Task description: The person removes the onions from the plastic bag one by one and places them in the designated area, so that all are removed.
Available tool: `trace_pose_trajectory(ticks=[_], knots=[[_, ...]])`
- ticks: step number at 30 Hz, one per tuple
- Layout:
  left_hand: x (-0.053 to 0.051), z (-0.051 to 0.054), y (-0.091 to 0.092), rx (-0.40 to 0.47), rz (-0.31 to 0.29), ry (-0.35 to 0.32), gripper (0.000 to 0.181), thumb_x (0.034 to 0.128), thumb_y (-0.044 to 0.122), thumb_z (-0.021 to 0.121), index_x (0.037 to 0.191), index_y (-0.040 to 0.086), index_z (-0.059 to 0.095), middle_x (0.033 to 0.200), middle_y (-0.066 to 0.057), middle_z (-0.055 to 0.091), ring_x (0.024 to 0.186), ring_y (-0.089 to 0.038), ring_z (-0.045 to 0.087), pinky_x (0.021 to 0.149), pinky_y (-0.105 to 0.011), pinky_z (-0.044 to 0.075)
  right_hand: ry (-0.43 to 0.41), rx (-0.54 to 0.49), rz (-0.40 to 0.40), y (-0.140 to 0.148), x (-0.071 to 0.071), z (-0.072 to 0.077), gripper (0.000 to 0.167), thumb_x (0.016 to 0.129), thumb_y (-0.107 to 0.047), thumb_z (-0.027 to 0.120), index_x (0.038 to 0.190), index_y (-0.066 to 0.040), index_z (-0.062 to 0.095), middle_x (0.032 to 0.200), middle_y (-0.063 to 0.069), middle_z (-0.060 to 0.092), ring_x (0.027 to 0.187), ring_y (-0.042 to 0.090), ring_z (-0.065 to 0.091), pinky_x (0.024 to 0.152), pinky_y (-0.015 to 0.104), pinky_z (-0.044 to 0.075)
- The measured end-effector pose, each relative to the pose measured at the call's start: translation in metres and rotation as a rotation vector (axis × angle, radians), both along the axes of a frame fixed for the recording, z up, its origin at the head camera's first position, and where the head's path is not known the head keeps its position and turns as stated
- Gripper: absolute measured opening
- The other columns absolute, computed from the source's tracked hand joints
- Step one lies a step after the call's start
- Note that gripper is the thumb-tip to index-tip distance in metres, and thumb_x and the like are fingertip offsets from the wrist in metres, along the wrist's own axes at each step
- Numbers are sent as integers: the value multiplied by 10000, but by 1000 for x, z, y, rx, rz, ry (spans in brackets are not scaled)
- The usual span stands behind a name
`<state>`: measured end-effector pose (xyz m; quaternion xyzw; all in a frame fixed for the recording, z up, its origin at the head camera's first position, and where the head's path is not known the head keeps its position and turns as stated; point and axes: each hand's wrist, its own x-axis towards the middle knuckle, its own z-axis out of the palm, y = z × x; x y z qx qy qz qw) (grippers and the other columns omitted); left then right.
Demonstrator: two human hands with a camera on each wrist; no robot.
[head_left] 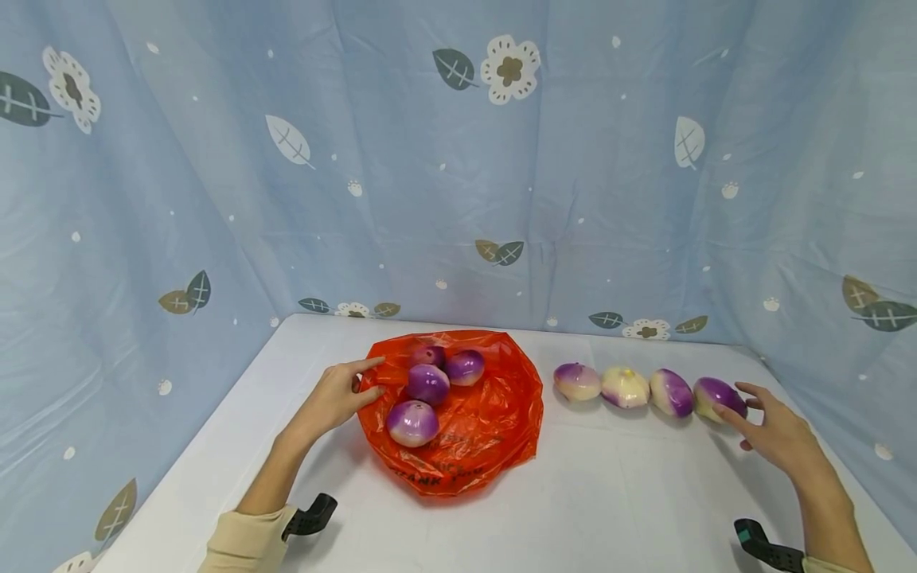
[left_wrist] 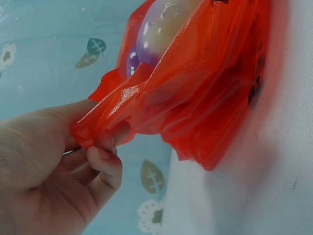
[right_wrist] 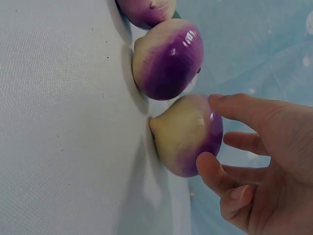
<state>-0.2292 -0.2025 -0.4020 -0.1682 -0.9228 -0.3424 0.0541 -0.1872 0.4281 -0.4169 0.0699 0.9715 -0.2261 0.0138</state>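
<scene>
A red plastic bag (head_left: pixel 494 434) lies spread wide on the table, black lettering near its front edge and several glossy purple-and-white turnips (head_left: pixel 428 384) in its left half. My left hand (head_left: pixel 338 398) pinches the bag's left rim; in the left wrist view, a fold of red film (left_wrist: pixel 105 115) passes between thumb and fingers. To the right, several turnips (head_left: pixel 626 387) form a row. At its right end, my right hand (head_left: pixel 781 434) has thumb and fingertips round the last turnip (right_wrist: pixel 183 132), gripping its purple end, with the pale pointed tip turned towards the table.
The white table (head_left: pixel 595 501) meets a blue patterned curtain (head_left: pixel 430 159) at the back and sides. A black wrist strap device (head_left: pixel 311 516) sits on the left forearm, and another (head_left: pixel 766 545) on the right.
</scene>
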Motion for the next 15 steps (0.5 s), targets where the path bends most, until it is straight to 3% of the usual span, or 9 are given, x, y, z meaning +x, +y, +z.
trace_pose_trajectory(ticks=[6, 10, 13, 15], knots=[[0, 1, 1, -1, -2, 4, 482, 866, 98, 703, 1323, -7, 593, 636, -14, 498, 542, -114, 442, 465, -212, 409, 32, 12, 0, 1, 2, 2, 857, 969, -533, 494, 1459, 114, 218, 1298, 484, 358, 731, 278, 682, 700, 570, 506], [1, 1, 0, -5, 0, 5, 482, 865, 95, 701, 1324, -5, 593, 626, -6, 490, 540, -112, 444, 463, -213, 407, 60, 22, 8, 0, 3, 3, 839, 969, -515, 507, 1453, 116, 238, 1229, 454, 475, 801, 366, 675, 719, 599, 484], [1, 1, 0, -9, -2, 10, 478, 866, 92, 699, 1321, -6, 595, 632, -13, 498, 545, -112, 444, 465, -212, 410, 79, 26, 7, -1, 4, 4, 832, 969, -509, 516, 1448, 116, 249, 1165, 411, 552, 829, 400, 653, 698, 580, 488], [1, 1, 0, -6, -3, 10, 475, 867, 92, 698, 1320, -7, 595, 656, -20, 521, 548, -113, 448, 468, -211, 417, 85, 28, 8, -2, 5, 5, 827, 969, -503, 520, 1449, 114, 251, 1209, 407, 525, 792, 359, 654, 680, 550, 501]])
